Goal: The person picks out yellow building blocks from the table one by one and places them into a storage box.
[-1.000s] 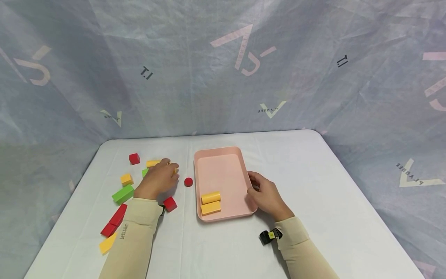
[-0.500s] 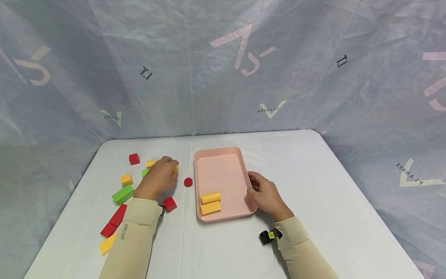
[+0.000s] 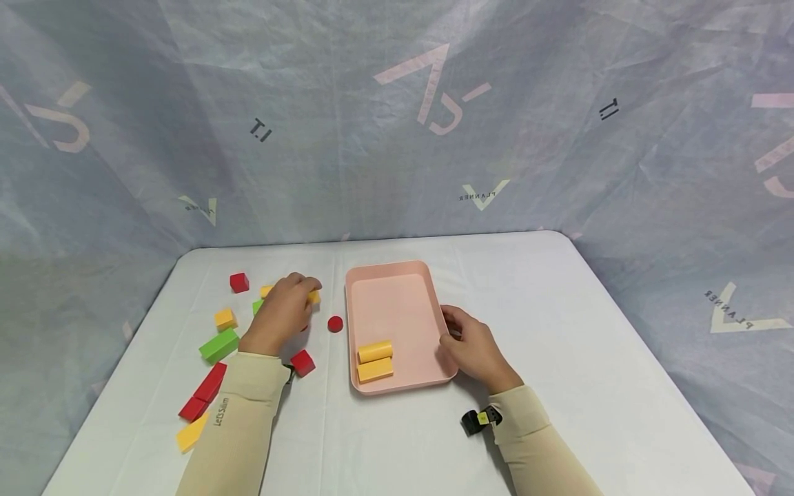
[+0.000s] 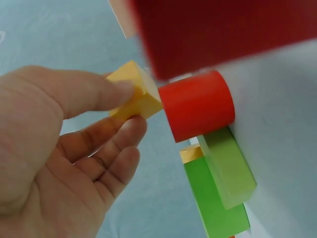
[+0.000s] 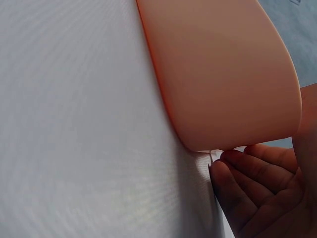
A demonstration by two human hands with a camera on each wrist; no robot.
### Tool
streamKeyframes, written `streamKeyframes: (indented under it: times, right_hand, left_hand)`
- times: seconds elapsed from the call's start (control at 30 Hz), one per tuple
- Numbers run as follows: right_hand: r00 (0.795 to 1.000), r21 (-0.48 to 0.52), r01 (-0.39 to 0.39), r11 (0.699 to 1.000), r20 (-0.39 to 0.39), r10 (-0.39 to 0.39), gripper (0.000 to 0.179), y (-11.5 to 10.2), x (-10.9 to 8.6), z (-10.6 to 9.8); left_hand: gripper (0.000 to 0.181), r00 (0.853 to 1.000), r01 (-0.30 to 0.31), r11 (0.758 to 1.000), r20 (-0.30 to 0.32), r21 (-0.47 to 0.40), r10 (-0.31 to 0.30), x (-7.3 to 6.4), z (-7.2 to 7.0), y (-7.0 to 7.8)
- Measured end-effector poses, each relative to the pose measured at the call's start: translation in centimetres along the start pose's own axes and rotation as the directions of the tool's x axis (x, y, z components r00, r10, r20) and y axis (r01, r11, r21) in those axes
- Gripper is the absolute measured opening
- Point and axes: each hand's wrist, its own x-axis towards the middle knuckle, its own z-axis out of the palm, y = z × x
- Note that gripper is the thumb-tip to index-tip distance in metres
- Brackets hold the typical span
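Note:
Between thumb and fingertips my left hand (image 3: 279,313) pinches a yellow block (image 4: 149,94), its corner turned to the camera in the left wrist view. Just past the block, a red cylinder (image 4: 200,106) overlaps its edge there, with green blocks (image 4: 218,198) beyond. In the head view the hand partly covers another yellow piece (image 3: 266,291) and a green one (image 3: 257,306). My right hand (image 3: 474,348) holds the right side wall of a pink tray (image 3: 404,393), thumb at the rim and fingers outside. Inside the tray lie a yellow cylinder (image 3: 375,351) and a yellow block (image 3: 375,370).
A red round piece (image 3: 336,324) stands left of the tray, and a red cube (image 3: 302,363) sits by my left wrist. Farther left are a red cube (image 3: 239,282), a yellow cube (image 3: 226,319), a green block (image 3: 220,346), red blocks (image 3: 203,393) and a yellow block (image 3: 193,434).
My left hand has shifted slightly, its fingers drawing up, and more of the yellow block shows at the fingertips. The right hand and the tray have stayed in place.

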Motion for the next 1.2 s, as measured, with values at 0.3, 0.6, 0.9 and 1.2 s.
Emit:
streamKeyframes:
  times: [0.3, 0.6, 0.9, 1.2]
  right_hand:
    - [1.0, 0.001, 0.02, 1.0, -0.003, -0.02, 0.053, -0.1, -0.1, -0.1]
    - [1.0, 0.009, 0.025, 1.0, 0.004, -0.025, 0.053, -0.3, -0.2, -0.2]
    - [1.0, 0.009, 0.025, 1.0, 0.006, -0.025, 0.054, -0.1, -0.1, 0.0]
    - [1.0, 0.001, 0.018, 1.0, 0.005, -0.018, 0.053, -0.2, -0.1, -0.1]
  left_hand:
    - [0.045, 0.999, -0.005, 1.0, -0.043, 0.02, 0.006, -0.1, 0.0, 0.5]
    - [0.035, 0.986, -0.09, 0.988, -0.128, 0.122, 0.106, -0.1, 0.0, 1.2]
    - [0.039, 0.981, -0.108, 0.987, -0.147, 0.115, 0.125, -0.1, 0.0, 2.5]
    - [0.043, 0.967, -0.17, 0.979, -0.171, 0.114, 0.188, -0.4, 0.0, 4.1]
